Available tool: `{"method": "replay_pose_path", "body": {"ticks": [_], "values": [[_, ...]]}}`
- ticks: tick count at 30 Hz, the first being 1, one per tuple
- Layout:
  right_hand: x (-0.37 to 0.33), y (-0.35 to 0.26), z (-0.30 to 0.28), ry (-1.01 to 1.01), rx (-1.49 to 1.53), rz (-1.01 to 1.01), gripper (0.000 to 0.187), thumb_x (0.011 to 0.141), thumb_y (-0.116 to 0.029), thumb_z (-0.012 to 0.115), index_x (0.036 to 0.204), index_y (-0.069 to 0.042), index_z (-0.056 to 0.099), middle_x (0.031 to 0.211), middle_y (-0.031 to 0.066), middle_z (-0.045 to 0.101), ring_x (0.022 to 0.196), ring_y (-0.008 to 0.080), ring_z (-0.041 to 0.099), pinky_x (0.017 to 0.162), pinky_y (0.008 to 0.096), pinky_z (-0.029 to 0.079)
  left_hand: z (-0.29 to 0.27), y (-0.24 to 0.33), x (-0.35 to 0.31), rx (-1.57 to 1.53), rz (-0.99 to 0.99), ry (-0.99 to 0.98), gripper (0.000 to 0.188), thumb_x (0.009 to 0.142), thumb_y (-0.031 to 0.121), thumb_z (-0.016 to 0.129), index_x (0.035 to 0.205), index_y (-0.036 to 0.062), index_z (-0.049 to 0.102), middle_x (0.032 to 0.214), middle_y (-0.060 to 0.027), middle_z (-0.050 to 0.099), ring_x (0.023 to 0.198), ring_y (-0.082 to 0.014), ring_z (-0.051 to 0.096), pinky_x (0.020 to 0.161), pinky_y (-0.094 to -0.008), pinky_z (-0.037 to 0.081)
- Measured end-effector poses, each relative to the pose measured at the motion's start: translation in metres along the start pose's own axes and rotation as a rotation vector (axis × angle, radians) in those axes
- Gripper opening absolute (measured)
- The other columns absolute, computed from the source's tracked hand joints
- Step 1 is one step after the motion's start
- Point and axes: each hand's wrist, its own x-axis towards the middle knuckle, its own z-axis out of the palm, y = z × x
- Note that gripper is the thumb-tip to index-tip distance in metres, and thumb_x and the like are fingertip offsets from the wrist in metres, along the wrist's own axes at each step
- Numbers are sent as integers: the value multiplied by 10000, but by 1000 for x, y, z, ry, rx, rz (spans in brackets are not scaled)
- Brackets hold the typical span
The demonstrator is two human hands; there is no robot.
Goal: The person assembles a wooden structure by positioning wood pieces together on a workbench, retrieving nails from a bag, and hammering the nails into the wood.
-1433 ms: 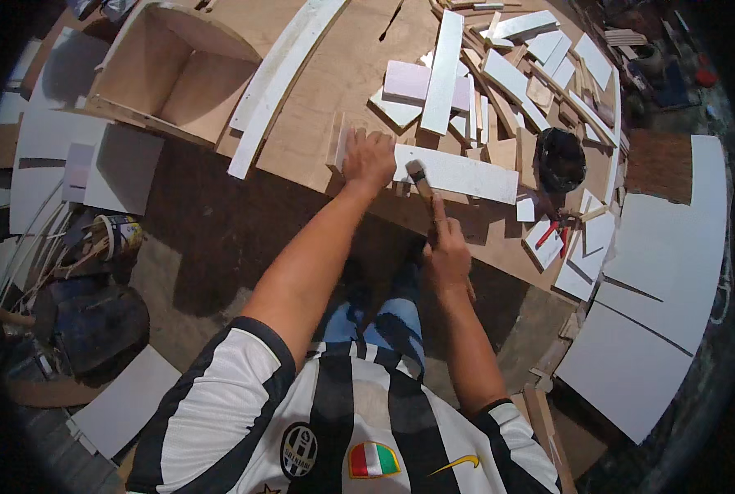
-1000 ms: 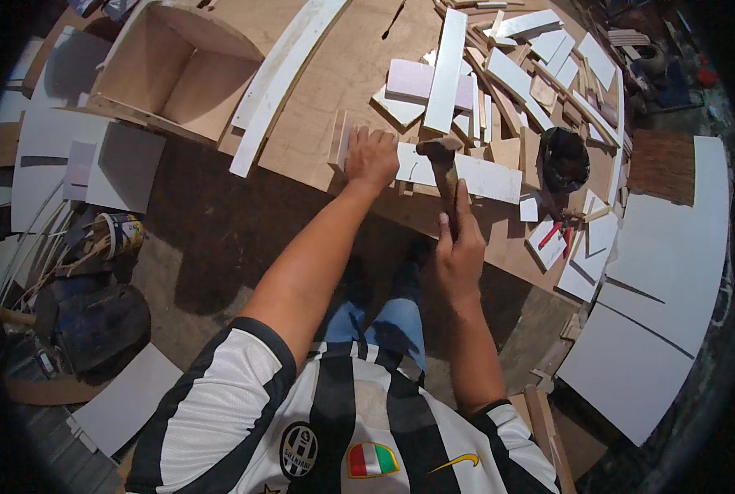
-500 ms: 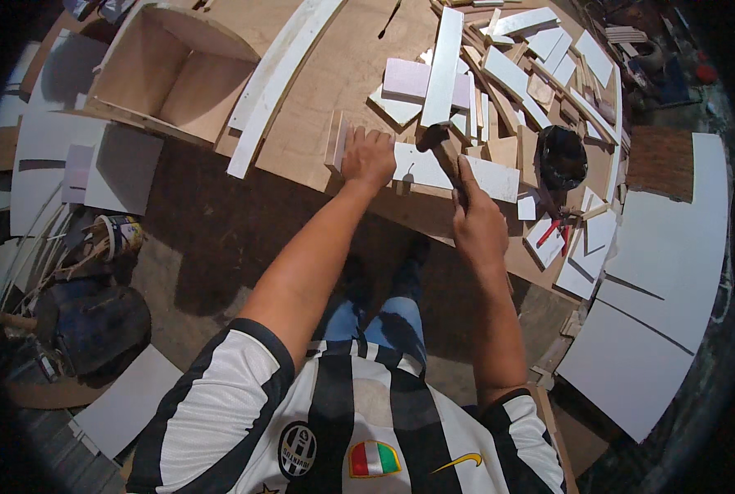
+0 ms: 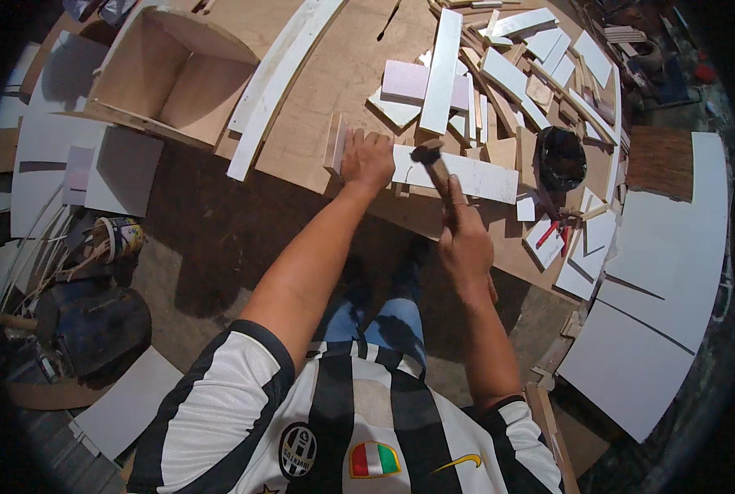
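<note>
My right hand (image 4: 466, 247) is wrapped round the handle of a hammer (image 4: 438, 171), with its dark head raised over a long white board (image 4: 487, 177). That board lies along the near edge of the workbench (image 4: 301, 136). My left hand (image 4: 367, 160) is closed over the board's left end, fingers curled over it and pointing away from me. Against that end stands a short upright wooden piece (image 4: 334, 144), touching my left hand. A thin nail-like thing and its shadow show on the board near the hammer head, too small to be sure of.
An open wooden box (image 4: 174, 74) and long white strips (image 4: 281, 78) lie on the bench's left. Offcuts (image 4: 507, 74) are heaped at the right, near a black-lined container (image 4: 562, 158) and red-handled pliers (image 4: 550, 234). A bucket (image 4: 120, 236) stands at lower left.
My right hand and the hammer have shifted left and a little toward me, bringing the hammer head over the board. The left hand keeps its place.
</note>
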Motion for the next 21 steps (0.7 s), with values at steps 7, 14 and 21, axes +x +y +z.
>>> {"method": "replay_pose_path", "body": {"ticks": [7, 14, 21], "values": [[-4, -1, 13, 146, 102, -30, 802, 875, -89, 624, 1574, -354, 333, 941, 109, 640, 796, 346, 670, 657, 494, 545, 1, -1, -1, 21, 8, 21, 327, 1002, 299, 497, 943, 71, 723, 1029, -129, 705, 1114, -353, 584, 1147, -532, 319], [2, -3, 15, 45, 14, 9, 808, 867, -106, 638, 1574, -351, 332, 923, 109, 633, 768, 356, 667, 642, 490, 544, -6, 2, 3, 36, -24, -82, 331, 1007, 304, 490, 1014, 79, 732, 1093, -114, 711, 1162, -344, 574, 1137, -547, 327], [-3, 1, 21, 33, -22, -10, 849, 838, -73, 633, 1578, -354, 325, 933, 100, 618, 769, 335, 659, 638, 474, 547, -2, 0, 3, 57, -2, -106, 317, 1000, 291, 495, 975, 78, 729, 1043, -116, 710, 1128, -343, 583, 1132, -529, 328]]}}
